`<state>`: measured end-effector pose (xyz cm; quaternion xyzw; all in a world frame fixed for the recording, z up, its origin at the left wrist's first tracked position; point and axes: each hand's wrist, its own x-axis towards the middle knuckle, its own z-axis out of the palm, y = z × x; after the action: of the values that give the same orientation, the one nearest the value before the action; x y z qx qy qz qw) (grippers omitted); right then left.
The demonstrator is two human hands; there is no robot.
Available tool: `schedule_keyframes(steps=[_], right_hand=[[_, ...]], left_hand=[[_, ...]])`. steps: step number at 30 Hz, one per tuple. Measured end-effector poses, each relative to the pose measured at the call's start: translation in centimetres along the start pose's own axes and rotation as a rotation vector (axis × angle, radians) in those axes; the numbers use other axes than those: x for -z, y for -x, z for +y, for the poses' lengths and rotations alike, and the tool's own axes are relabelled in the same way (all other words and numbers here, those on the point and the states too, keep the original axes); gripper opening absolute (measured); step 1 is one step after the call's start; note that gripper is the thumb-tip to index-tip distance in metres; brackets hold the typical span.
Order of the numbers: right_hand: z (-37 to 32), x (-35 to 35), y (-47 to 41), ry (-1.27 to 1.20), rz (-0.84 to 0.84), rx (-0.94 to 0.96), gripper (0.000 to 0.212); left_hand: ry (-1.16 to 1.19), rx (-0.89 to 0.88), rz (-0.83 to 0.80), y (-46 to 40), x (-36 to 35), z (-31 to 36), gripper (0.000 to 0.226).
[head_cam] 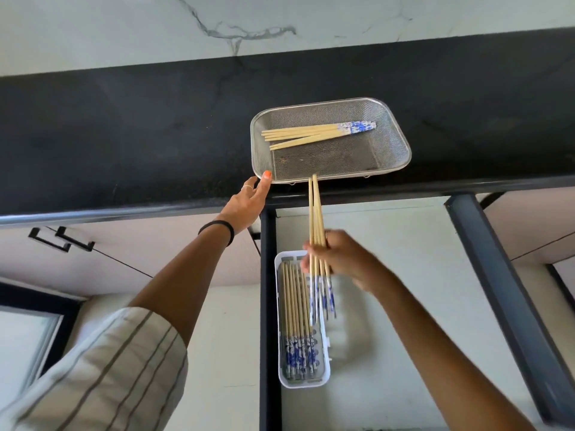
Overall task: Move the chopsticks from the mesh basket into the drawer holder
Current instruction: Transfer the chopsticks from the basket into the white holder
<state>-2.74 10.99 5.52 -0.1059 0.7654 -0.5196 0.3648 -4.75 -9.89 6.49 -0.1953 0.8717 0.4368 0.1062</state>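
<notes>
A steel mesh basket [401, 141] sits on the black counter and holds several wooden chopsticks [314, 134] with blue-and-white ends. My left hand [250, 203] touches the basket's near left corner with straight fingers. My right hand [342, 259] grips a bundle of chopsticks [315, 213] over the open drawer, tips pointing toward the basket, patterned ends above the holder. The white drawer holder [325, 379] lies in the drawer's left part and contains several chopsticks [294, 309] laid lengthwise.
The black counter [124, 135] runs across the view below a marble wall. The open drawer [404, 306] has a pale floor and dark frame rails. Closed cabinet fronts with black handles [62, 241] are at the left.
</notes>
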Motion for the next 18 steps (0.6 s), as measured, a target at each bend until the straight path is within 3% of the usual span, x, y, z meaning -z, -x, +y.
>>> schedule_keyframes(steps=[7, 14, 18], right_hand=[[8.8, -5.5, -0.2, 0.184, 0.045, -0.353, 0.022], [10.1, -8.9, -1.7, 0.397, 0.116, -0.397, 0.012], [9.9, -9.4, -2.6, 0.472, 0.174, -0.376, 0.025]], left_hand=[[-0.013, -0.019, -0.002, -0.1, -0.1, -0.1, 0.072], [-0.028, -0.048, 0.006, 0.0, -0.3, -0.1, 0.069], [-0.053, -0.019, -0.005, -0.2, -0.3, -0.1, 0.071]])
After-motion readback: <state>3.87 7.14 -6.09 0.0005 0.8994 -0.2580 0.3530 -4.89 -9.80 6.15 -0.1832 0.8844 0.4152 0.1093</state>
